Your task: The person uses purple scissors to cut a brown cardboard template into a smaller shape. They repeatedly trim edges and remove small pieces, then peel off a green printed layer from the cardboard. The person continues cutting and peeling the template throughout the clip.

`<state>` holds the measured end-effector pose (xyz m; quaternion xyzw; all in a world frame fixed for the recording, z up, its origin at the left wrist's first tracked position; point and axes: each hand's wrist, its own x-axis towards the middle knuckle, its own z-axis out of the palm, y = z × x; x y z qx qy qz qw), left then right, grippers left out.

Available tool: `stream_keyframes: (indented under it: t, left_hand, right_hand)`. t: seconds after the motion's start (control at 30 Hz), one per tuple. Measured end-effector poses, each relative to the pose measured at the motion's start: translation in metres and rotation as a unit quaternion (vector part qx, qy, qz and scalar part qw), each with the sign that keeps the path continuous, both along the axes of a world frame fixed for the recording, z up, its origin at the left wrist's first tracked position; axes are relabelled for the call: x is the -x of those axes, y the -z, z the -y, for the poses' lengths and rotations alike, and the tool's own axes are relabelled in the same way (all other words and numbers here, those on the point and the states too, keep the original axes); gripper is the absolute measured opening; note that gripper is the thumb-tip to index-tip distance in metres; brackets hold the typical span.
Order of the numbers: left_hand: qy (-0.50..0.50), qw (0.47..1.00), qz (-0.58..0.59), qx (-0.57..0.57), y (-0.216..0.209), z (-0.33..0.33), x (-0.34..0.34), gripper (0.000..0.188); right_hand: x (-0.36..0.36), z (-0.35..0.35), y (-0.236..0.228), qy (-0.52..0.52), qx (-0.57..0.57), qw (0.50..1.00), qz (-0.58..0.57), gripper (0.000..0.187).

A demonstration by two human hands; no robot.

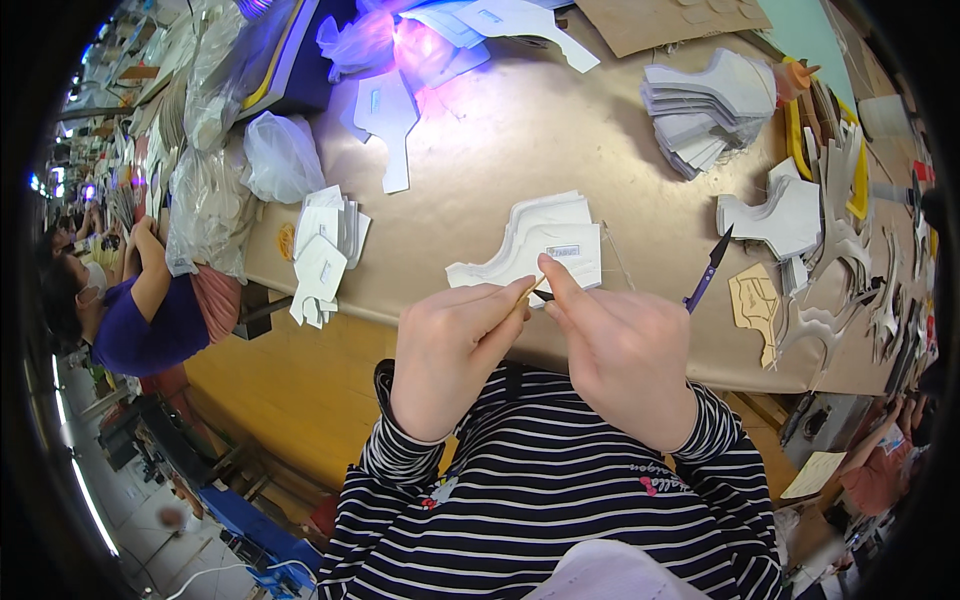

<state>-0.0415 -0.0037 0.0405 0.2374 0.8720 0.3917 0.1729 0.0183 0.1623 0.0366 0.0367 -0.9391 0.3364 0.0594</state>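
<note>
Close to the table's front edge, my left hand (455, 340) is closed in a pinch, its thumb and forefinger pressed together at a thin yellowish piece that I cannot make out. My right hand (630, 350) meets it, fingers bent, with the forefinger stretched over the near end of a stack of white cut-out pieces (530, 235). A small dark tip shows between the two hands; what it belongs to is hidden by the fingers. The stack lies flat just beyond both hands, its curved layers slightly fanned, and a small printed label sits on the top piece.
On the brown table (450, 130), a purple-handled cutter (708, 272) and a tan template (754, 305) lie to the right. Farther off are fanned white pieces (710, 100), another white stack (775, 215) and an orange-capped bottle (793, 80). Leftward are smaller white stacks (325, 255) and a plastic bag (282, 155).
</note>
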Motion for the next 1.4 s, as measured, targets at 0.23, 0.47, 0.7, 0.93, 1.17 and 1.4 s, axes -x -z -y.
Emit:
stream_keyframes:
  t: [0.23, 0.47, 0.7, 0.93, 1.17, 1.4]
  left_hand:
    - [-0.065, 0.996, -0.056, 0.019, 0.0, -0.015, -0.013, 0.008]
    - [-0.018, 1.0, 0.004, 0.019, -0.005, -0.004, -0.008, 0.021]
    - [-0.037, 0.998, 0.051, -0.002, -0.009, -0.002, -0.006, 0.021]
    - [-0.129, 0.982, 0.136, 0.014, 0.002, -0.007, -0.002, 0.015]
    - [-0.104, 0.951, 0.245, -0.158, 0.01, 0.004, 0.011, 0.019]
    - [-0.085, 0.944, 0.275, -0.164, 0.008, 0.0, 0.004, 0.016]
  right_hand:
    - [0.003, 0.012, 0.002, 0.028, -0.039, 0.999, -0.016, 0.044]
    - [0.005, 0.001, -0.001, 0.016, 0.004, 1.0, -0.01, 0.036]
    - [0.008, 0.002, -0.012, 0.023, 0.044, 0.999, 0.019, 0.034]
    - [0.005, 0.01, -0.015, 0.097, -0.035, 0.995, 0.008, 0.03]
    - [0.006, -0.009, -0.01, 0.059, 0.154, 0.979, 0.118, 0.013]
    - [0.008, -0.003, -0.005, 0.041, 0.302, 0.94, 0.154, 0.011]
